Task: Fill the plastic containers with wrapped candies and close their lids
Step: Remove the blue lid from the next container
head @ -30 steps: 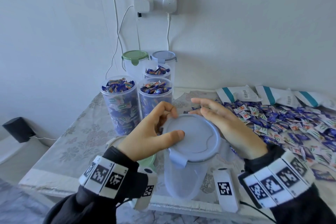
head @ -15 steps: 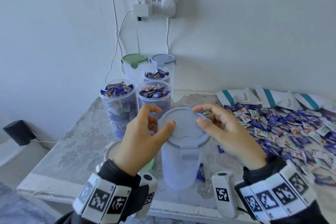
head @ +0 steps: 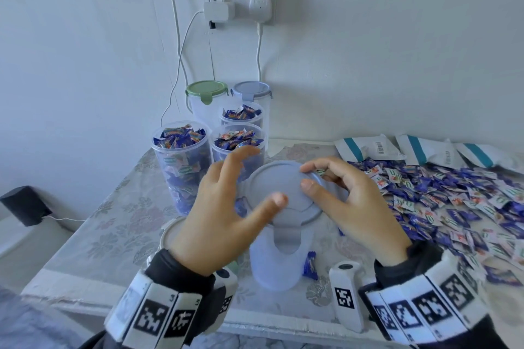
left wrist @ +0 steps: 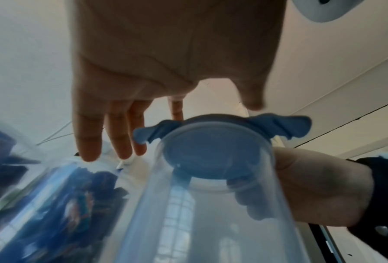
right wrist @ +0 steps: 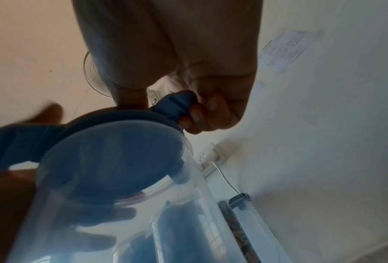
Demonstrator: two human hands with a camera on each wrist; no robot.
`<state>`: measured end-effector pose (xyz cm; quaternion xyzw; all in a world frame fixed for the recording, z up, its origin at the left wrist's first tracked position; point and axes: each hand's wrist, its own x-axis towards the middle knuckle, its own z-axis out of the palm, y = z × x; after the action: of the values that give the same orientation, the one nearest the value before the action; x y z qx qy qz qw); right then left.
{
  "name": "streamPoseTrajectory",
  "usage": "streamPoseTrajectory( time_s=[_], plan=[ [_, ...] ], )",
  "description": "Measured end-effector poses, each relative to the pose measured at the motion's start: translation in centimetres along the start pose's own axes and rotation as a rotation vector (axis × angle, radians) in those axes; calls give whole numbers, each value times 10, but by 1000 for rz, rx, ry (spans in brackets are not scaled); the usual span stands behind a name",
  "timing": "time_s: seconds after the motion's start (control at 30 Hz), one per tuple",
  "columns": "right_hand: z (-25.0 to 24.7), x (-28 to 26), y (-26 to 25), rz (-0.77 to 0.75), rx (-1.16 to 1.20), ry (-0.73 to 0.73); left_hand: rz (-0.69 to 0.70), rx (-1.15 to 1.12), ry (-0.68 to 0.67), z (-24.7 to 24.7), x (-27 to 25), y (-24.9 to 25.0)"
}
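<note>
Since three open containers at centre-left of the head view already brim w/ candies – one at left (head: 181, 161), one beside it (head: 239, 144), one behind (head: 241, 116) – the filling is partly done, but none of those three has a lid on yet. Behind them, upper centre, stand a green-lidded tub (head: 206, 96) and a blue-lidded tub (head: 252, 93); whether those hold anything I can't tell, walls too cloudy.

Mid-frame, the container (head: 276, 258) being worked stands upright on the table (head: 93, 235) and looks empty thru its clear wall, blue lid (head: 283, 193) on top. By my read it's prob. being opened for filling rather than closed, though I can't be sure.

Left hand (head: 224, 215): fingers spread and straight, thumb over the lid, not clearly gripping; blurred, so contact is uncertain. Left wrist view shows the fingers (left wrist: 112, 137) splayed beside a raised lid flap. Right hand (head: 351, 201): thumb on the lid top, fingers curled round its far edge; right wrist view shows them pinching a flap (right wrist: 177, 103).

Right of frame, a big heap of loose candies (head: 442, 193) remains, w/ white packets (head: 368, 147) behind – plenty left to do.

Hidden: a round lid under the left wrist, mostly covered; the near-side flap state is unclear.
</note>
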<state>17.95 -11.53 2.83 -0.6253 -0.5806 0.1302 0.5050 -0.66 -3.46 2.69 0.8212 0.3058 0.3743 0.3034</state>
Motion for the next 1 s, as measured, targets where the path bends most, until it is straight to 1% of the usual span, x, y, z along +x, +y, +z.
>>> streamPoseTrajectory(
  time_s=[0.07, 0.1, 0.17, 0.27, 0.37, 0.43, 0.53, 0.63, 0.7, 0.77, 0.83, 0.93, 1.0],
  plan=[
    [1, 0, -4, -49, -14, 45, 60, 55, -77, 1, -5, 9],
    [2, 0, -7, -80, -16, 72, 102, 81, -76, 2, -7, 13],
    [3, 0, -14, -148, 38, 115, 160, 93, -7, 4, -9, 19],
    [1, 0, -24, -201, 253, 153, 203, 78, 100, -4, -14, 30],
    [1, -2, -23, -216, 288, 157, 212, 98, 192, -22, -21, 34],
    [7, -5, -15, -162, 270, 129, 159, 117, 263, -31, -28, 24],
    [20, -15, 0, -83, 243, 107, 34, 110, 370, -36, -44, -8],
    [30, -24, 12, -53, 302, 107, -117, 83, 415, -28, -65, -46],
    [35, -29, 16, -57, 355, 111, -194, 140, 419, -18, -78, -67],
    [39, -34, 19, -64, 412, 121, -255, 182, 387, -6, -86, -84],
    [41, -38, 21, -78, 443, 129, -312, 225, 316, 6, -89, -95],
    [45, -42, 23, -92, 471, 133, -393, 398, 185, 25, -90, -109],
    [47, -44, 25, -90, 477, 134, -433, 486, 147, 35, -87, -114]
  ],
)
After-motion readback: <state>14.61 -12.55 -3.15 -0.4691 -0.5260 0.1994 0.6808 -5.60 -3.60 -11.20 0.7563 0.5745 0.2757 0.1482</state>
